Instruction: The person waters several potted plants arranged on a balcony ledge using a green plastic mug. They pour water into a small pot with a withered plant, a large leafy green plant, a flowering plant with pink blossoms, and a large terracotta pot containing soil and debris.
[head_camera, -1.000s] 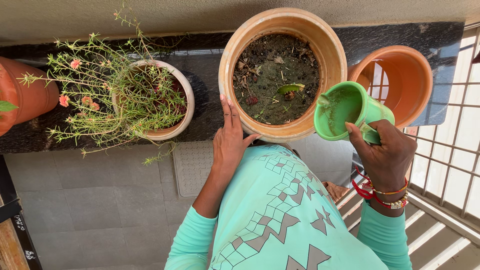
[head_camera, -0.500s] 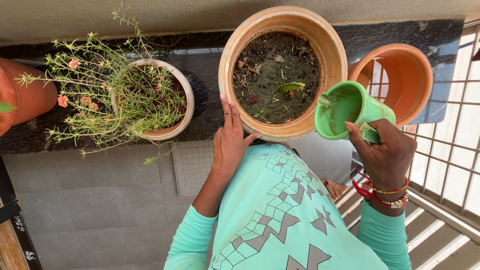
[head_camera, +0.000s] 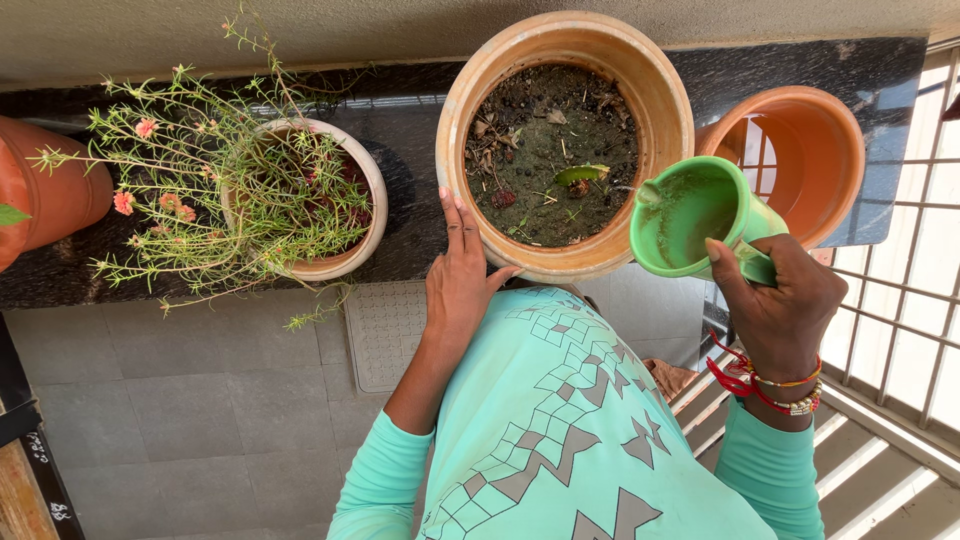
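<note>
My right hand grips the handle of a green plastic mug, tilted with its mouth toward the rim of a large terracotta pot. That pot holds dark soil with dry bits and one small green leaf. My left hand lies flat against the pot's near left wall, fingers together and pointing up. Red and beaded bangles circle my right wrist.
A smaller pot with a thin-stemmed pink-flowering plant stands on the dark stone ledge to the left. An empty orange pot sits right of the mug, another orange pot at far left. White railing bars run along the right; grey floor tiles below.
The mug and my right hand have shifted slightly up and to the right. My left hand stays on the pot.
</note>
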